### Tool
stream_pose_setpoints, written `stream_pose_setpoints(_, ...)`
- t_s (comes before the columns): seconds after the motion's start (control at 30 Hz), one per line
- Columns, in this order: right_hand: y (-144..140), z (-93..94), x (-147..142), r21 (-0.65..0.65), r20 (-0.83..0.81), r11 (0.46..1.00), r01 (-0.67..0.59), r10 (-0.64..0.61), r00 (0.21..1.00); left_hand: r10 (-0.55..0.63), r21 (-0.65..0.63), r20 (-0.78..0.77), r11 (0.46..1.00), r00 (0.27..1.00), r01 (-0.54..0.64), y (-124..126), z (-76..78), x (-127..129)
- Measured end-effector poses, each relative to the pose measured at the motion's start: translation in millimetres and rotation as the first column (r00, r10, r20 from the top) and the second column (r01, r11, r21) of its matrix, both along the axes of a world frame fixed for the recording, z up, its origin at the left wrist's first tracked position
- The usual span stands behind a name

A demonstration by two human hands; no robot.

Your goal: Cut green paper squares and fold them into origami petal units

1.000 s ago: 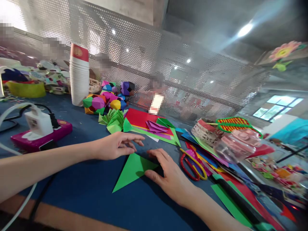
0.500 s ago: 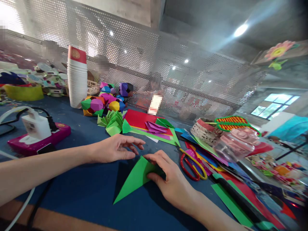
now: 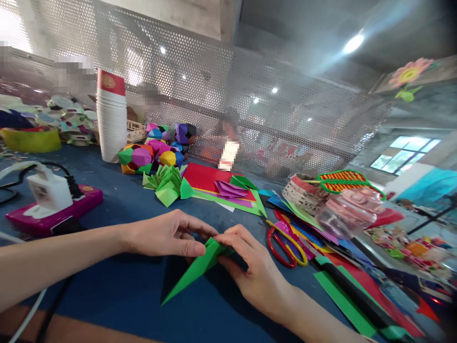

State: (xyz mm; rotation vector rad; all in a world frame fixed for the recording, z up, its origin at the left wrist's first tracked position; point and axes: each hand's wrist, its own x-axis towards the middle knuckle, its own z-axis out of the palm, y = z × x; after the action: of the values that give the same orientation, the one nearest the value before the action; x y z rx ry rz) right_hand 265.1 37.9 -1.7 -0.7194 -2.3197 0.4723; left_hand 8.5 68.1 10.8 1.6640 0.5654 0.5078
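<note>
A folded piece of green paper [image 3: 198, 270] is between my hands, its long sharp point aimed down and to the left. My right hand [image 3: 246, 267] pinches its upper right part between thumb and fingers. On the paper's top left edge rests the thumb of my left hand [image 3: 171, 233], with the fingers curled behind and partly hidden. Beyond the hands lies a cluster of light green folded paper [image 3: 166, 183]. Purple folded pieces [image 3: 230, 189] rest on red and green sheets [image 3: 203, 176]. Scissors [image 3: 285, 247] with red and yellow handles lie to the right of my right hand.
At left stand a purple power strip [image 3: 85, 197] with a white charger [image 3: 50, 188] and a tall stack of paper cups [image 3: 112, 124]. Multicoloured paper balls [image 3: 143, 157] sit behind. On the right are a clear pink-lidded container [image 3: 348, 214], coloured sheets and a black-handled tool [image 3: 352, 288].
My left hand has moved down and right, and its thumb now touches the green paper. The paper has tilted and looks narrower, still held by my right hand.
</note>
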Motion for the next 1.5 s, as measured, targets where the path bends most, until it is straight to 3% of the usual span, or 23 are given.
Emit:
stream_pose_setpoints(0.17, -4.5, 0.7, 0.9, 0.072, 0.042, 0.997, -0.017, 0.015, 0.999, -0.026, -0.111, 0.028, 0.993, 0.999, 0.029, -1.5, -2.8, 1.4)
stream_pose_setpoints(0.47, -4.7, -0.6, 0.0, 0.179, 0.094, 0.983, -0.03, 0.014, 0.995, 0.025, -0.015, -0.045, 1.0, 0.999, -0.025, -2.5, -10.0, 0.6)
stream_pose_setpoints(0.77, -5.4, -0.5, 4.3, 0.242, 0.142, 0.97, -0.017, -0.019, 0.99, 0.01, -0.148, 0.011, 0.989, 1.0, -0.008, -0.7, -6.3, 0.5)
stream_pose_setpoints(0.9, -7.5, 0.8, 4.4, 0.34, 0.16, 0.94, -0.02, -0.037, 0.986, 0.007, -0.151, 0.009, 0.989, 1.0, -0.006, 0.1, -4.3, -2.1)
stream_pose_setpoints(1.03, -11.6, 6.9, 2.0, 0.419, 0.14, 0.907, -0.034, -0.027, 0.99, 0.043, -0.088, -0.031, 0.995, 0.999, -0.045, 0.8, -4.1, -2.9)
stream_pose_setpoints(1.2, -14.5, 8.5, 2.0, 0.362, 0.097, 0.926, -0.109, 0.079, 0.992, 0.108, 0.1, -0.134, 0.99, 0.985, -0.095, 2.0, -7.1, 0.4)
stream_pose_setpoints(1.33, -11.5, 7.5, 4.5, 0.39, 0.104, 0.905, -0.17, 0.14, 0.985, 0.176, 0.244, -0.153, 0.96, 0.972, -0.135, 5.6, -8.9, 0.2)
stream_pose_setpoints(1.5, -3.2, 9.0, 9.2, 0.454, 0.162, 0.881, -0.135, 0.068, 0.985, 0.308, 0.282, -0.099, 0.921, 0.946, -0.271, 14.4, -9.1, -4.5)
